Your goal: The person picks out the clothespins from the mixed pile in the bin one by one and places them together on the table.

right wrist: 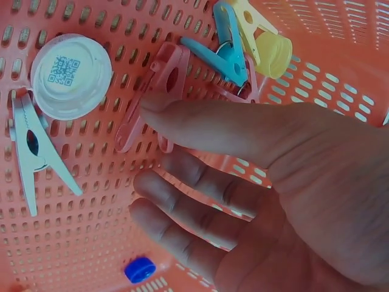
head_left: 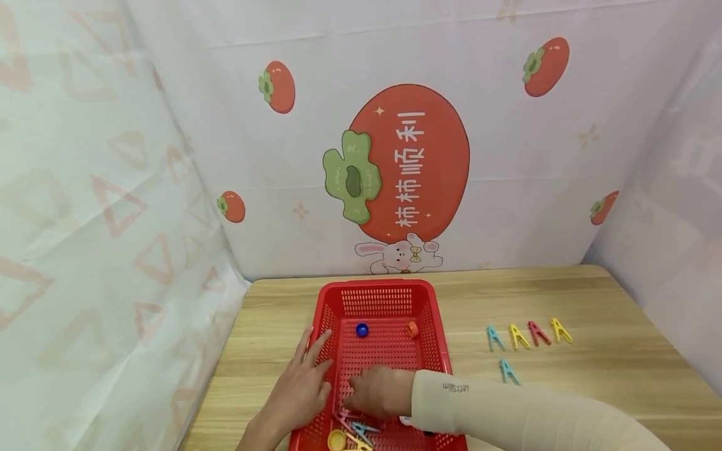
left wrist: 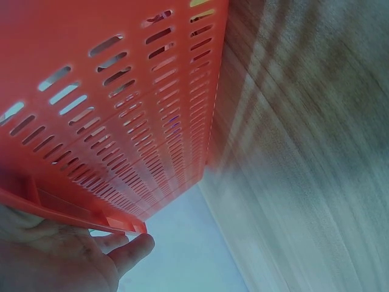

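Observation:
A red perforated basket (head_left: 375, 284) stands on the wooden table. My left hand (head_left: 300, 387) rests on its left rim with fingers spread; the left wrist view has that hand along the rim (left wrist: 67, 220). Down inside the basket is my right hand (head_left: 379, 391). In the right wrist view its thumb overlaps a red clothespin (right wrist: 171, 76), and a gap shows between thumb and fingers. Near it lie a blue clothespin (right wrist: 228, 52), a yellow clothespin (right wrist: 248, 30), a yellow cap (right wrist: 273, 56), a round white lid (right wrist: 72, 76) with a printed code and a pale clothespin (right wrist: 31, 146).
Toward the basket's far end lie a blue cap (head_left: 362, 330) and an orange cap (head_left: 412, 329). Right of the basket, a row of several clothespins (head_left: 518, 337) lies on the table (head_left: 609, 351), with one blue clothespin (head_left: 509, 371) below it. A printed cloth (head_left: 496, 219) hangs behind.

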A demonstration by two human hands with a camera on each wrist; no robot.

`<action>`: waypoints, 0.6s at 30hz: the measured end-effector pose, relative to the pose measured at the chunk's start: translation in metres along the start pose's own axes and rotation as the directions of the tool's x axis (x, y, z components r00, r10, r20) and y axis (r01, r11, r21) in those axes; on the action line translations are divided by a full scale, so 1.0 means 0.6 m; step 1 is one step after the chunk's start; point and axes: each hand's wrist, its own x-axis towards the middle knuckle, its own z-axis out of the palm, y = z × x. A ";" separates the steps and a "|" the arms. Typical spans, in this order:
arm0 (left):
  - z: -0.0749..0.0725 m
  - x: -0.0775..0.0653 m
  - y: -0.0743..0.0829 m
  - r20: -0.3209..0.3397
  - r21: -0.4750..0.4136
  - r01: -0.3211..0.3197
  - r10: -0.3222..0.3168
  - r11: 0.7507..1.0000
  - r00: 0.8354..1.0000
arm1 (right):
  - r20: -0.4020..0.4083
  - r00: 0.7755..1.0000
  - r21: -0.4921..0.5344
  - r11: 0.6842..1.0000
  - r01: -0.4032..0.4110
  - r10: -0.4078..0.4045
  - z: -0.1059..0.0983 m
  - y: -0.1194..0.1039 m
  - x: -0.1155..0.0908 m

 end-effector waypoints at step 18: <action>0.001 -0.001 0.000 -0.016 0.001 -0.005 0.005 1.000 1.000 | -0.019 1.000 0.072 0.997 -0.001 0.002 0.008 0.014 -0.014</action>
